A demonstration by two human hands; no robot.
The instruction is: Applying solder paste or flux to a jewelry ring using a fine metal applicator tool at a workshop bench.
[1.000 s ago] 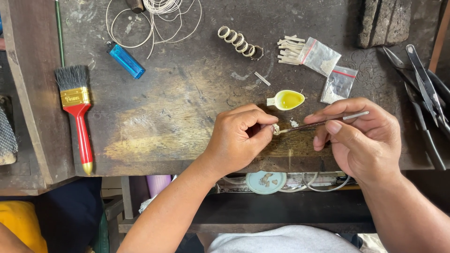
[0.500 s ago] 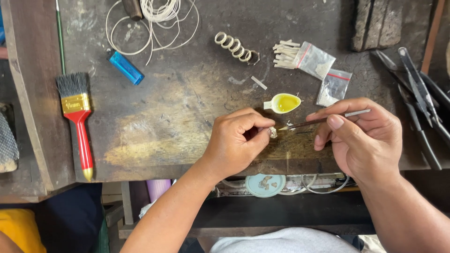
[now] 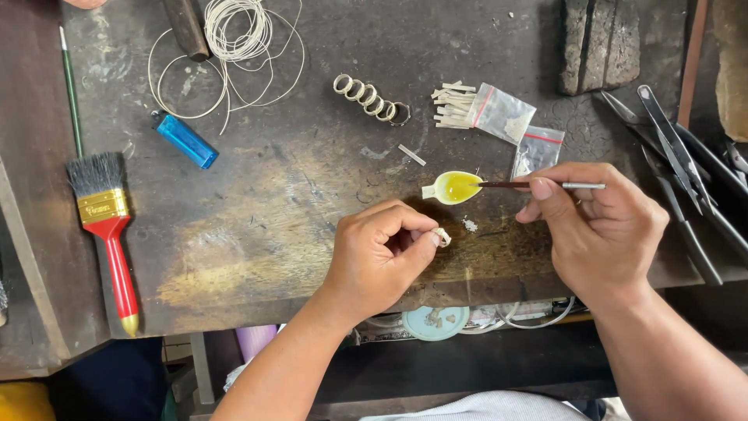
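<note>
left hand (image 3: 382, 253): we see it pinched shut on a small pale ring piece (image 3: 442, 236), held low over the desk (image 3: 312, 179) front edge.
right hand (image 3: 600, 226): closed on a thin brush stick (image 3: 538, 185), its tip dipped in the small dish of yellow liquid (image 3: 454, 187).
risk, dish: we judge the dish is light and shallow; a sideways nudge from the stick could tip it and spill yellow liquid on the desk.
risk, ring piece: tiny, held by fingertips only; a slip would drop it near the desk edge, where we think it could roll off.
risk, drip: a loaded tip carried from dish to ring piece may drip on the way; the white crumbs (image 3: 470, 225) lie just between them.
nearby, right: pliers and cutters (image 3: 678, 164) just beside the right hand; an elbow swing could knock them.
nearby, behind dish: two small clear bags (image 3: 514, 125), pale strip bundle (image 3: 452, 105), row of metal rings (image 3: 370, 97).
nearby, left: blue lighter (image 3: 185, 140), wire coil (image 3: 234, 39), red-handled paintbrush (image 3: 105, 226), all well apart.
in the way: nothing stands between dish and ring piece except the crumbs.
</note>
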